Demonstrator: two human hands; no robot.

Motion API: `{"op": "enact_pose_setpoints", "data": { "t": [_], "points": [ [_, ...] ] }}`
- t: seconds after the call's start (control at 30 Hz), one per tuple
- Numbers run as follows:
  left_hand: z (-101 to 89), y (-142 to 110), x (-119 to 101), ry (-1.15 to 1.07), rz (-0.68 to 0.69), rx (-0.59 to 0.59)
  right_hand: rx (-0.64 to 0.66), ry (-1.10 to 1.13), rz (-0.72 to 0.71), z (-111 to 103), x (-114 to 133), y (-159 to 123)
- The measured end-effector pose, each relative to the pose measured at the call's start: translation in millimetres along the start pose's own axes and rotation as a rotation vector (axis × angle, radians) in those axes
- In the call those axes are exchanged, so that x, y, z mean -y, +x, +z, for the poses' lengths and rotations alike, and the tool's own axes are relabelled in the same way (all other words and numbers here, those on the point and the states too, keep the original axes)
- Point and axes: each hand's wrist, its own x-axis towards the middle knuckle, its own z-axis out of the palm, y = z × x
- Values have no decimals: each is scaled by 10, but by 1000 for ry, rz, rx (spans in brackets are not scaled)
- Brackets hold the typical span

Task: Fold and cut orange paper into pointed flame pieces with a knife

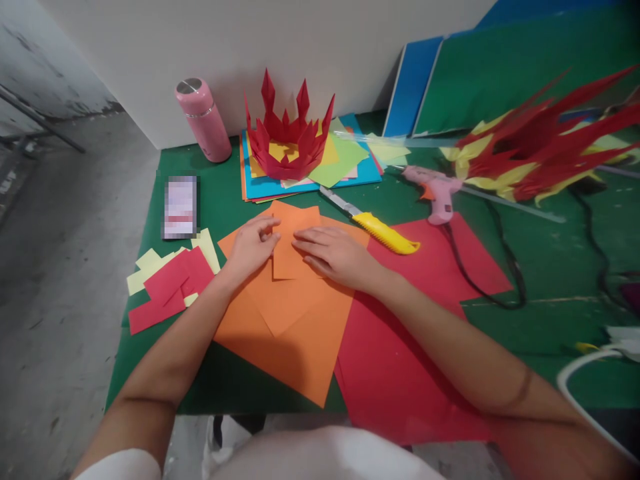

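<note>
Pressing down on a small folded piece of orange paper (293, 250), I have both hands flat on it near the middle of the green worktop (550, 267). My left hand (253, 245) rests on its left edge, fingers curled together with the tips pinching the fold. My right hand (334, 255) lies across its right side, fingers stretched out, close together and flat on the paper. The folded piece sits on top of a larger orange paper sheet (290, 333), which overlaps a big red paper sheet (400, 360) to the right. Just beyond my right hand lies a yellow-handled utility knife (375, 227), and near it a pink hot glue gun (437, 193). Further back a red folded paper crown (287, 143) stands on a stack of coloured paper sheets (350, 167), beside a pink metal flask (203, 120). Red and pale yellow paper scraps (170, 283) lie to my left.
</note>
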Motion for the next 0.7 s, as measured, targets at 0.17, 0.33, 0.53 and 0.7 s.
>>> {"op": "enact_pose_setpoints", "data": {
  "t": [0.17, 0.33, 0.53, 0.7],
  "points": [
    [-25, 6, -37, 102, 35, 28, -27, -25, -27, 17, 0, -10],
    [-26, 4, -73, 139, 70, 93, -37, -51, -22, 27, 4, 1],
    [20, -16, -48, 176, 94, 62, 24, 8, -89, -62, 10, -41],
    [34, -7, -14, 186, 140, 49, 94, 208, -140, -161, -24, -115]
  ]
}}
